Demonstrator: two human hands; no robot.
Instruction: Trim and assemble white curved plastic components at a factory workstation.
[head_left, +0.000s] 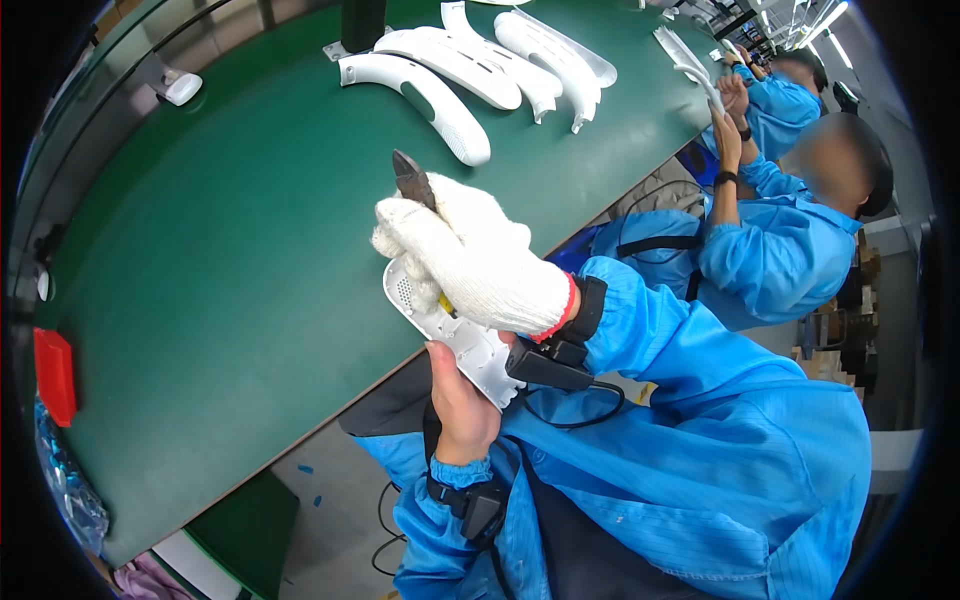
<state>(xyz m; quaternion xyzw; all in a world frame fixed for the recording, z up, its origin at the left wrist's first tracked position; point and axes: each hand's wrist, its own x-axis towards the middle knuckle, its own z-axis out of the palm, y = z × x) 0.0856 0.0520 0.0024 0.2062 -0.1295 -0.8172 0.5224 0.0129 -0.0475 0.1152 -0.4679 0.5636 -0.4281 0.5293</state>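
Observation:
My right hand point(470, 250), in a white knitted glove with a red cuff, is closed around a pair of nippers point(412, 180). Their dark jaws stick out past the fingers toward the table, and a bit of yellow handle shows below the glove. Beneath it, my bare left hand point(463, 408) grips a white plastic shell point(478, 358) near the table's front edge. The shell's inner side faces up, with small holes at its far end and ribs along it. My right hand hides part of the shell, and the jaws point away from it.
Several curved white plastic shells point(425, 105) lie across the far side of the green table point(240, 270). A red bin point(55, 378) and a clear plastic bag point(70, 490) sit at the left. Two co-workers in blue point(775, 255) work along the right, handling white parts.

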